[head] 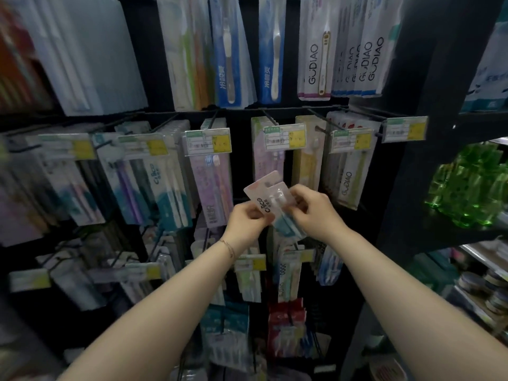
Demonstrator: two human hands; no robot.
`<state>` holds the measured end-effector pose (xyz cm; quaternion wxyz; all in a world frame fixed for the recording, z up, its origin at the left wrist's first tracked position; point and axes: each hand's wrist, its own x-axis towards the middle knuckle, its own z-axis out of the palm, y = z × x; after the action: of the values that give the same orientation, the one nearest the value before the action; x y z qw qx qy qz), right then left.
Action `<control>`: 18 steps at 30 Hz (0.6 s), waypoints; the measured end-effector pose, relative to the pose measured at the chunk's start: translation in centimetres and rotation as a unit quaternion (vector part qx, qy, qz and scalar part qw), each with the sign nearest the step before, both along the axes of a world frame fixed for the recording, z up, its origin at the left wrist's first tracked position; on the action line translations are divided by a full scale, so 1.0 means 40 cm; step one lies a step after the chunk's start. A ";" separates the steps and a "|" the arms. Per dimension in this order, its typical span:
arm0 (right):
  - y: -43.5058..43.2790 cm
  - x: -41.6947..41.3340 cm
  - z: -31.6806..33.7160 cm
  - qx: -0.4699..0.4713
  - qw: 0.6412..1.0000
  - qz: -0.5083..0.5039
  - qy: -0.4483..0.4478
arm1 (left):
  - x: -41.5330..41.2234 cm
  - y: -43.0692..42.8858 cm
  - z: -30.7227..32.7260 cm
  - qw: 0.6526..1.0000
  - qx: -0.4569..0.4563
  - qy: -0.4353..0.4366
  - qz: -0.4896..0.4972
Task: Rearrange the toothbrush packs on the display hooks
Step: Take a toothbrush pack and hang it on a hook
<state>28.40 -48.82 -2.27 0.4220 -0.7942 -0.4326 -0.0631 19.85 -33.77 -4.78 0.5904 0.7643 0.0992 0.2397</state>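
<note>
One toothbrush pack [268, 198] (tilted) between left hand [244, 220] and right hand [313, 210]

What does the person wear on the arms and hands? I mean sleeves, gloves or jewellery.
The left forearm and the right forearm are bare, with no sleeve in view. The left hand and the right hand have no gloves. A thin chain bracelet goes round the left wrist. No watch shows. Whether there are rings is too blurred to tell.
</note>
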 end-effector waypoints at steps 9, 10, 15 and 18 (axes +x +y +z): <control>0.180 -0.126 0.037 -0.002 0.998 0.060 -0.005 | -0.179 0.143 0.041 0.996 -0.017 -0.033 0.079; 0.204 -0.144 0.038 -0.007 0.998 0.064 -0.002 | -0.200 0.167 0.042 0.995 -0.016 -0.032 0.092; 0.343 -0.235 0.035 -0.019 0.998 0.067 0.000 | -0.320 0.278 0.053 0.991 -0.018 -0.042 0.129; 0.434 -0.306 0.032 -0.007 0.998 0.067 0.006 | -0.396 0.360 0.052 0.988 -0.011 -0.041 0.149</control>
<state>16.14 -31.48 -0.98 0.4227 -0.7664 -0.4829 -0.0266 4.01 -19.36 -2.71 0.5598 0.7243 0.1904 0.3547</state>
